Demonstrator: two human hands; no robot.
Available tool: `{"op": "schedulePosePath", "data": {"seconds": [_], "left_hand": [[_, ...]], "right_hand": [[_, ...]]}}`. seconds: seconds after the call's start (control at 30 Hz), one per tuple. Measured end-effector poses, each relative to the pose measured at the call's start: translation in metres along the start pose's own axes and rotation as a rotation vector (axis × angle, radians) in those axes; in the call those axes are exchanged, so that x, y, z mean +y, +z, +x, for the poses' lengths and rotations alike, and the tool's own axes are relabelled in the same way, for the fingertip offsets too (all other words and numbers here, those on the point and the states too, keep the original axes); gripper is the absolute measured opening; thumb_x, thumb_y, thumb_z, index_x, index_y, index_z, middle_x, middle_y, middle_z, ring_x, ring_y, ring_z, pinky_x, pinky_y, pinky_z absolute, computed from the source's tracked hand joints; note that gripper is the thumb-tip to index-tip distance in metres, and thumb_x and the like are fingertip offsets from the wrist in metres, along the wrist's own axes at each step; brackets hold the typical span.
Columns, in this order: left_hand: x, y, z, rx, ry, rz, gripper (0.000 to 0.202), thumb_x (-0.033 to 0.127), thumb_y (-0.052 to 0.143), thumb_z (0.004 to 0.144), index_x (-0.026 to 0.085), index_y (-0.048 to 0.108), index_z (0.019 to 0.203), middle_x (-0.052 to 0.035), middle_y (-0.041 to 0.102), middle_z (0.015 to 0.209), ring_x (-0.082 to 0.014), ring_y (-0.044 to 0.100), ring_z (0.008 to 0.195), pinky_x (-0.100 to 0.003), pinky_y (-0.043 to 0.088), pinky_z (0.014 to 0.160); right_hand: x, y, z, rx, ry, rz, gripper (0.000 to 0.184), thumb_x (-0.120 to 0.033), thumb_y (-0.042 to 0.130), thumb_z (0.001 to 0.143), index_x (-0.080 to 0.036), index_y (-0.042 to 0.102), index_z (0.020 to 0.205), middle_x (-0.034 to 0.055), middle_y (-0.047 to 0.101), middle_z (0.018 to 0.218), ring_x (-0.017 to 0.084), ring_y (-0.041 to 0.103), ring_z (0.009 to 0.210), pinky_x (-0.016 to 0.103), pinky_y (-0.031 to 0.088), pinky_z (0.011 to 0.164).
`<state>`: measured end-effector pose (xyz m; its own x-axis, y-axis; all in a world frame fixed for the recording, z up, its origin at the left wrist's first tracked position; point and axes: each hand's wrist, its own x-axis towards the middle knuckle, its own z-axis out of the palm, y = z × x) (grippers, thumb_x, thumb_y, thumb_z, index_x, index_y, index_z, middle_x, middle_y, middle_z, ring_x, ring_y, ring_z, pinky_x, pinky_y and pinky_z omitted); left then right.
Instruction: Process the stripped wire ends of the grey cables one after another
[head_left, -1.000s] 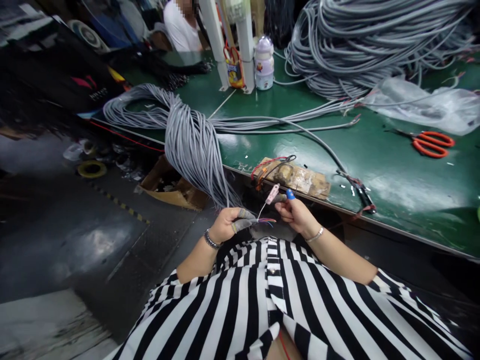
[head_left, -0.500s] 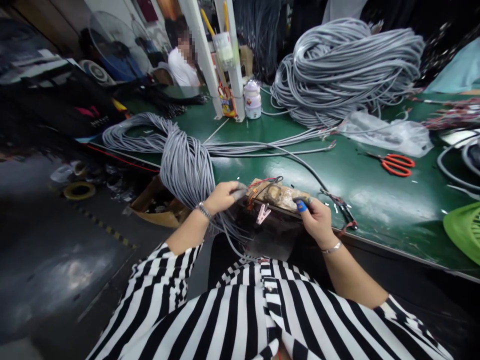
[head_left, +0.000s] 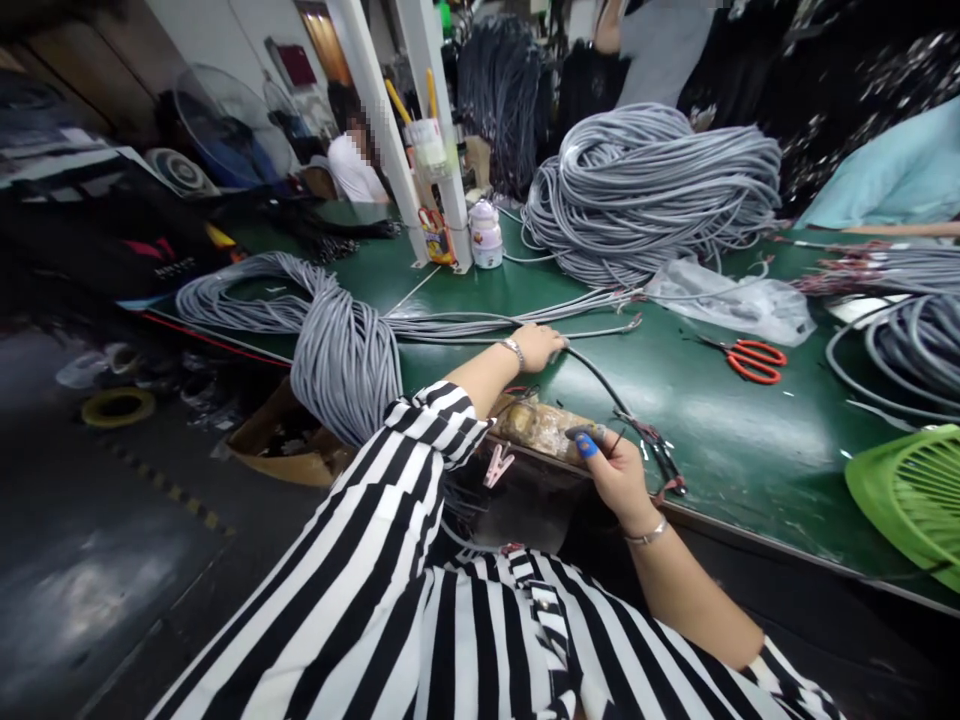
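My left hand reaches across the green table, its fingers closed at a grey cable that bends down to the right. That cable ends in stripped wires and dark clips near the table edge. At the front edge, my right hand is closed, thumb against a dark-covered finger, with blue tape on the thumb. Whatever it may hold is too small to make out. Just left of it lies a block wrapped in brownish tape, and a pink clothes peg hangs below that block.
Red-handled scissors and a plastic bag lie to the right. A large coil of grey cable is at the back; another bundle hangs over the left edge. A green basket stands at right. Another person's sleeve shows beyond.
My left hand has moved from beside the taped block, forward and right, to the grey cable. My right hand stays by the block's right end. The view has shifted slightly.
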<state>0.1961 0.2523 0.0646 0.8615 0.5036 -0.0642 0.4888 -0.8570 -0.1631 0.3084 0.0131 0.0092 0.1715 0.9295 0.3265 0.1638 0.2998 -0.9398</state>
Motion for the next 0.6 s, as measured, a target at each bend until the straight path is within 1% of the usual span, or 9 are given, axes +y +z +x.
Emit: {"op": "schedulePosePath", "data": {"seconds": [0.07, 0.13, 0.2, 0.23, 0.37, 0.43, 0.5, 0.53, 0.6], "left_hand": [[0.010, -0.003, 0.005, -0.056, -0.004, 0.031, 0.039, 0.025, 0.054, 0.085, 0.014, 0.061, 0.122, -0.0157, 0.064, 0.122, -0.0282, 0.060, 0.112, -0.039, 0.042, 0.096], [0.015, -0.007, 0.003, -0.089, -0.011, 0.005, 0.032, 0.031, 0.056, 0.086, 0.013, 0.065, 0.112, -0.0152, 0.066, 0.113, -0.0272, 0.064, 0.102, -0.036, 0.045, 0.087], [0.015, -0.013, -0.005, -0.036, -0.060, -0.054, 0.030, 0.032, 0.054, 0.089, 0.012, 0.066, 0.107, -0.0156, 0.065, 0.112, -0.0253, 0.065, 0.095, -0.034, 0.046, 0.079], [0.013, -0.017, -0.011, 0.041, -0.113, -0.090, 0.028, 0.030, 0.051, 0.091, 0.011, 0.065, 0.107, -0.0164, 0.064, 0.113, -0.0244, 0.065, 0.093, -0.033, 0.045, 0.077], [0.006, -0.049, -0.053, 0.501, -0.401, -0.235, 0.027, 0.026, 0.042, 0.098, 0.009, 0.061, 0.106, -0.0158, 0.064, 0.104, -0.0215, 0.063, 0.092, -0.031, 0.044, 0.078], [0.013, -0.071, -0.085, 0.614, -0.455, -0.259, 0.029, 0.031, 0.041, 0.100, 0.009, 0.059, 0.107, -0.0129, 0.066, 0.094, -0.0204, 0.063, 0.088, -0.030, 0.044, 0.076], [0.033, -0.093, -0.120, 0.596, -0.424, -0.238, 0.033, 0.039, 0.046, 0.098, 0.011, 0.059, 0.108, -0.0108, 0.068, 0.087, -0.0200, 0.063, 0.080, -0.030, 0.044, 0.070], [0.048, -0.102, -0.135, 0.576, -0.343, -0.210, 0.032, 0.039, 0.048, 0.097, 0.012, 0.060, 0.107, -0.0106, 0.069, 0.089, -0.0194, 0.063, 0.079, -0.029, 0.044, 0.069], [0.081, -0.114, -0.161, 0.492, -0.072, -0.150, 0.024, 0.034, 0.051, 0.095, 0.015, 0.063, 0.103, -0.0089, 0.070, 0.093, -0.0186, 0.064, 0.079, -0.028, 0.043, 0.066]], "right_hand": [[0.000, 0.000, 0.000, -0.006, -0.019, -0.016, 0.025, -0.038, 0.061, 0.087, -0.017, 0.073, 0.090, 0.0070, 0.073, 0.084, 0.022, 0.069, 0.084, 0.034, 0.054, 0.079], [0.000, 0.000, -0.001, -0.009, -0.030, -0.037, 0.024, -0.038, 0.060, 0.088, -0.017, 0.073, 0.090, 0.0065, 0.073, 0.082, 0.021, 0.069, 0.080, 0.033, 0.054, 0.075], [0.000, -0.001, -0.001, -0.008, -0.035, -0.055, 0.025, -0.039, 0.060, 0.088, -0.017, 0.073, 0.090, 0.0061, 0.072, 0.079, 0.019, 0.067, 0.074, 0.031, 0.054, 0.071], [0.001, -0.001, -0.001, -0.007, -0.035, -0.058, 0.026, -0.039, 0.060, 0.088, -0.017, 0.073, 0.090, 0.0060, 0.072, 0.078, 0.019, 0.066, 0.072, 0.031, 0.054, 0.069], [0.003, -0.001, -0.002, -0.001, -0.012, -0.044, 0.028, -0.041, 0.061, 0.087, -0.016, 0.073, 0.092, 0.0068, 0.073, 0.083, 0.019, 0.067, 0.074, 0.032, 0.053, 0.071], [0.004, -0.002, -0.002, 0.005, 0.003, -0.042, 0.028, -0.042, 0.062, 0.086, -0.017, 0.074, 0.093, 0.0070, 0.073, 0.086, 0.020, 0.067, 0.077, 0.032, 0.053, 0.073], [0.005, -0.002, -0.002, 0.013, 0.028, -0.031, 0.028, -0.042, 0.063, 0.084, -0.017, 0.074, 0.092, 0.0063, 0.073, 0.085, 0.020, 0.067, 0.077, 0.032, 0.053, 0.072], [0.005, -0.002, -0.002, 0.020, 0.047, -0.013, 0.027, -0.042, 0.064, 0.084, -0.018, 0.074, 0.091, 0.0057, 0.073, 0.083, 0.019, 0.066, 0.075, 0.031, 0.053, 0.069], [0.004, -0.002, -0.001, 0.039, 0.090, 0.042, 0.026, -0.042, 0.066, 0.082, -0.017, 0.073, 0.089, 0.0045, 0.071, 0.078, 0.017, 0.063, 0.068, 0.028, 0.051, 0.063]]}}
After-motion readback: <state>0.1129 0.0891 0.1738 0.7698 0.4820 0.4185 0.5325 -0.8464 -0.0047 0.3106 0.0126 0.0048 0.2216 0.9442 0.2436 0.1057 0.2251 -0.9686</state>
